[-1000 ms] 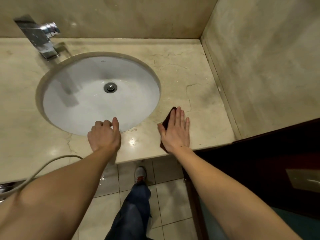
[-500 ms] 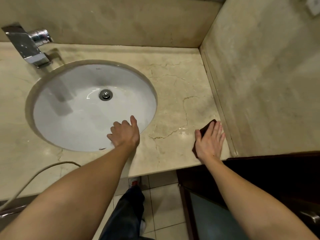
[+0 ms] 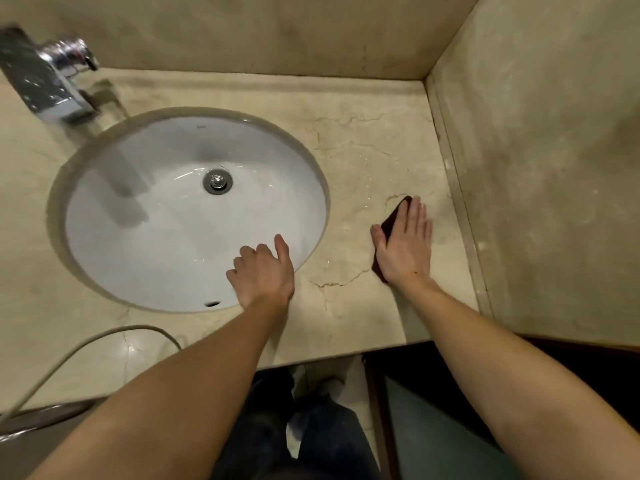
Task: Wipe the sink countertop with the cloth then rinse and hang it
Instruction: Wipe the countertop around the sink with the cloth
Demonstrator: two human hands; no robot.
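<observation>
A dark cloth (image 3: pixel 394 216) lies flat on the beige marble countertop (image 3: pixel 363 140), to the right of the sink. My right hand (image 3: pixel 405 244) presses down on it with fingers straight and together, and only the cloth's left edge shows. The white oval sink basin (image 3: pixel 166 209) has a metal drain (image 3: pixel 217 181) in the middle. My left hand (image 3: pixel 263 275) rests on the basin's front right rim with fingers curled and nothing in it. The chrome tap (image 3: pixel 45 81) stands at the back left.
Marble walls close the counter at the back and on the right (image 3: pixel 540 168). A pale hose (image 3: pixel 104 341) curves over the counter's front left. Below the front edge are a dark cabinet door (image 3: pixel 450 427), floor tiles and my legs (image 3: pixel 311 427).
My right hand has slid the cloth to the right and then further back on the counter. My left hand has shifted right along the basin's rim. The camera has moved closer.
</observation>
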